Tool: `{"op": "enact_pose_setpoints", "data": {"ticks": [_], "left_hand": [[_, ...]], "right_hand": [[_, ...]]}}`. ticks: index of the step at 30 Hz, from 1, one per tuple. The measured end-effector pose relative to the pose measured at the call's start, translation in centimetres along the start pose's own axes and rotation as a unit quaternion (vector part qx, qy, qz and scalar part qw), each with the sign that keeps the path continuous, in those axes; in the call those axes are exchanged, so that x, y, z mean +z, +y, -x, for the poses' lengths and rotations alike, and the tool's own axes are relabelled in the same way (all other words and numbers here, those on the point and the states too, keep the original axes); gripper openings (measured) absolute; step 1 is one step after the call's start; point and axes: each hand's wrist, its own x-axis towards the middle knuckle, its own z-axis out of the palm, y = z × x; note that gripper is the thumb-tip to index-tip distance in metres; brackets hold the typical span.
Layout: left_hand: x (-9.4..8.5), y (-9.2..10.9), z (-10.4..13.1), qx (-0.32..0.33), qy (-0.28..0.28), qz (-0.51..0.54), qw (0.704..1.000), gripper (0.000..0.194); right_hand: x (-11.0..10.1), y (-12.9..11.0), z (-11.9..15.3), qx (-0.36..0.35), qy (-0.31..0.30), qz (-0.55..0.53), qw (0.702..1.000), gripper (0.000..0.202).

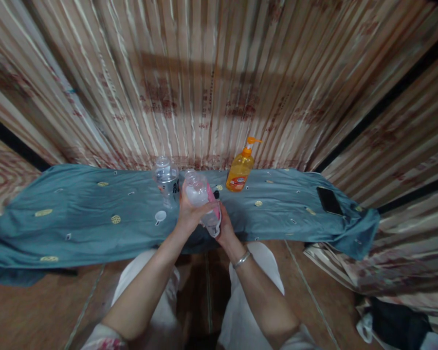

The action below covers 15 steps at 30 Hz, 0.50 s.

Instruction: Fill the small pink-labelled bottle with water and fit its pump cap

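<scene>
Nearest the camera, two bare forearms rise from a lap in white trousers [255, 272] and meet over the front edge of a low surface draped in a teal cloth [76, 214]. On the right wrist sits a silver bangle [241, 259]. Both hands close on a clear baby bottle [200, 199], tilted with its neck toward the upper left and held just above the cloth. The left hand [190, 214] wraps the bottle's body, its fingers curled across the front of it. The right hand [224, 226] holds the bottle's lower end, where something pink and white shows against the plastic; its fingers lie behind the bottle, so their grip cannot be told exactly. Just left of the hands a small white round cap [160, 216] lies on the cloth. Slightly farther back, just beside the held bottle, a second clear bottle [166, 181] stands upright. Off to the right, near the back edge, stands an orange pump dispenser bottle [240, 170]. Well apart at the right end a dark phone [329, 200] lies flat. Behind everything hangs a striped curtain [219, 78].
</scene>
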Motion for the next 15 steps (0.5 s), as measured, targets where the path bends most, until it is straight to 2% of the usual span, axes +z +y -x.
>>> {"op": "enact_pose_setpoints", "data": {"ticks": [3,6,8,12,15], "left_hand": [[-0.4,1.7,-0.7,0.029,0.03,0.053,0.998,0.072],[-0.3,3.3,-0.7,0.032,0.015,0.049,0.998,0.048],[0.1,3.9,-0.4,0.036,0.007,0.026,0.999,0.04],[0.9,4.2,0.0,0.047,-0.017,-0.017,0.999,0.031],[1.4,3.7,0.0,0.045,-0.034,-0.021,0.998,0.044]], "right_hand": [[0.2,0.1,0.5,0.023,-0.005,-0.043,0.999,0.033],[0.6,0.2,0.6,0.028,-0.004,-0.073,0.997,0.031],[0.8,0.2,0.5,0.027,-0.001,-0.082,0.996,0.031],[0.5,0.4,0.3,0.033,-0.004,-0.077,0.996,0.032],[-0.1,0.5,0.4,0.008,-0.025,-0.048,0.999,0.035]]}}
